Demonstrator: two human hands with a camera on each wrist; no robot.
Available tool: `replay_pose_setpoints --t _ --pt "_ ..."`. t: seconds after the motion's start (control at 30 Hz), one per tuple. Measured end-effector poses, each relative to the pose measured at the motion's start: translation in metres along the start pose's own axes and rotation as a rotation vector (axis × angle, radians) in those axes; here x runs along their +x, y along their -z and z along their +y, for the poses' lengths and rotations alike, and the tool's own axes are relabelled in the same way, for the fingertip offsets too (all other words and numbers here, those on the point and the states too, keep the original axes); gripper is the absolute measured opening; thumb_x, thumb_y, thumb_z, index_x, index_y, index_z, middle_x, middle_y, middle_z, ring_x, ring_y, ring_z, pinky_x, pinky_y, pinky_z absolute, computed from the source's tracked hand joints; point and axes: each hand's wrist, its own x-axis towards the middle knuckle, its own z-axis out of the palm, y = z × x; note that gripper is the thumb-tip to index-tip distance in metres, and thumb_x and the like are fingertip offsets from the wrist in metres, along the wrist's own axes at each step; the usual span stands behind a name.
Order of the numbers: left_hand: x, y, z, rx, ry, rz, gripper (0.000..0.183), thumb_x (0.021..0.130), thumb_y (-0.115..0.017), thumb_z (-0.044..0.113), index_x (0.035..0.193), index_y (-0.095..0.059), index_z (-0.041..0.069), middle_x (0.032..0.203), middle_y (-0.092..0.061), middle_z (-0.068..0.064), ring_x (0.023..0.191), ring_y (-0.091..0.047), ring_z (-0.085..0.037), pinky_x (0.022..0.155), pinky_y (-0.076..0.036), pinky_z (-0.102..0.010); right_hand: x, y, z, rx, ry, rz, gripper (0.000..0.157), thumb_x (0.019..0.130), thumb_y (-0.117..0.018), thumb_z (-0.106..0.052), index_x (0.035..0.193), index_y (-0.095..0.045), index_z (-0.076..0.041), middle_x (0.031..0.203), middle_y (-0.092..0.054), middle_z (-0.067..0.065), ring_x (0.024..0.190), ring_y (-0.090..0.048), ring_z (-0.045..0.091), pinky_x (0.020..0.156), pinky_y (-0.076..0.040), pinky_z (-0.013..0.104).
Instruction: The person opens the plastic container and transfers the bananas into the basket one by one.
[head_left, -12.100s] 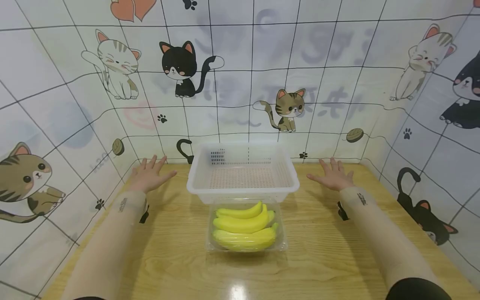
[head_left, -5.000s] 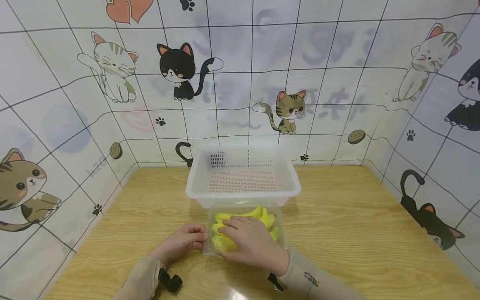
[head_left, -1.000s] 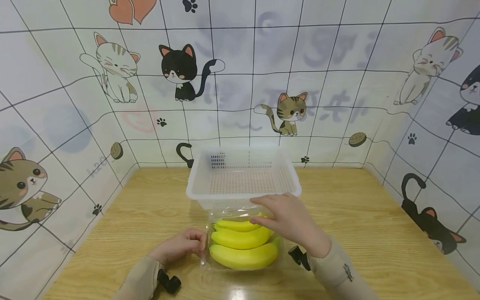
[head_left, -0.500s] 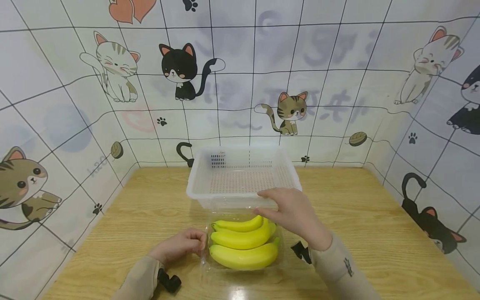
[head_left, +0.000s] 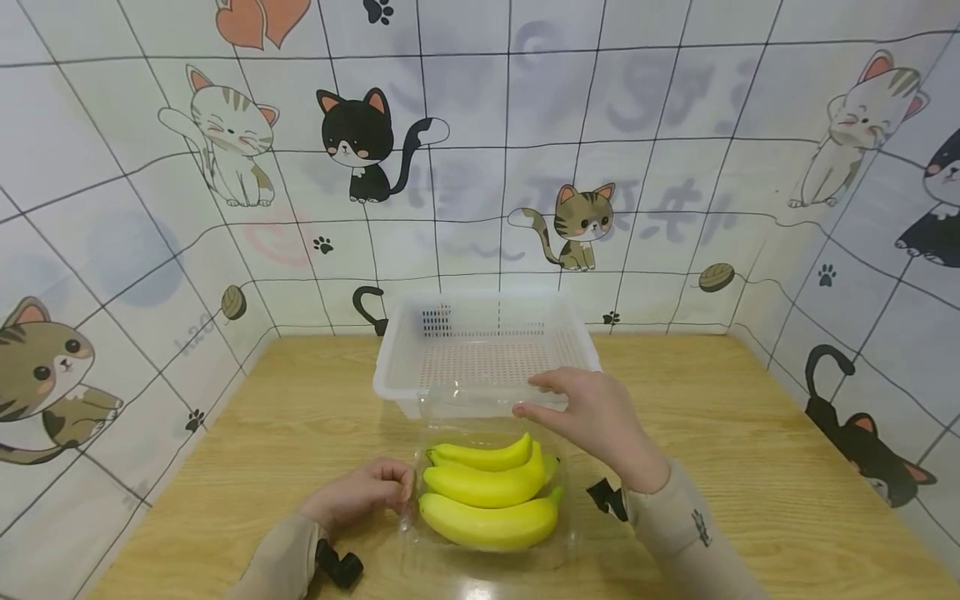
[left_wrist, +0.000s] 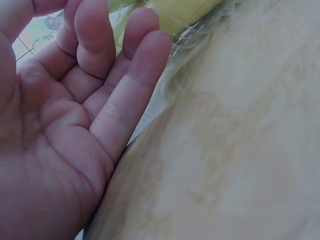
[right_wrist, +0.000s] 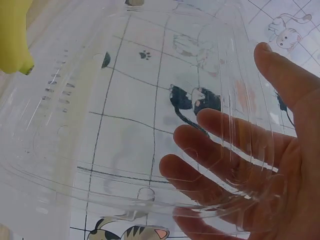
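A clear plastic clamshell container [head_left: 408,521] holds several yellow bananas [head_left: 487,487] at the front middle of the table. Its hinged lid [head_left: 476,404] is tilted up and back, overlapping the basket's front in the head view. The left hand [head_left: 360,492] pinches the container's left edge; in the left wrist view, curled fingers [left_wrist: 145,55] lie right at that edge. At the lid's right side is the right hand [head_left: 600,421]. The right wrist view shows its fingers [right_wrist: 192,142] through the clear lid [right_wrist: 130,125], extended against the outside, the thumb apart from it.
A white perforated plastic basket [head_left: 390,379] stands directly behind the container, against the back wall. Cat-patterned, tiled-print sheets [head_left: 465,167] enclose the wooden table [head_left: 697,433] at the back and both sides. A black wrist camera [head_left: 341,564] sits under the left sleeve.
The hands were flat and apart, the container shut; then both came to it. In the last second the right hand moves back and up with the lid, while the left hand stays at the edge.
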Motion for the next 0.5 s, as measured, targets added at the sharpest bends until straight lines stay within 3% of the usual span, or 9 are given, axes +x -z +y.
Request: replay_pose_setpoints --t 0.23,0.5 --pt "-0.001 -0.001 0.0 0.0 0.019 0.019 0.014 0.083 -0.049 0.001 0.083 -0.041 -0.011 0.077 -0.05 0.005 0.075 -0.049 -0.009 0.074 -0.045 -0.026 0.002 0.002 0.005 0.035 -0.102 0.017 0.051 0.082 -0.068 -0.059 0.105 -0.075 -0.014 0.097 -0.072 0.0 0.081 -0.065 0.014 0.068 -0.053 0.035" --pt "-0.001 0.0 0.001 0.021 0.038 0.031 0.005 0.083 -0.048 0.001 0.078 -0.046 0.001 0.075 -0.049 0.005 0.073 -0.049 -0.01 0.074 -0.043 -0.026 0.005 0.006 0.013 0.056 -0.216 -0.002 0.051 0.084 -0.062 -0.064 0.093 -0.076 -0.015 0.077 -0.068 -0.008 0.065 -0.058 0.008 0.056 -0.046 0.029"
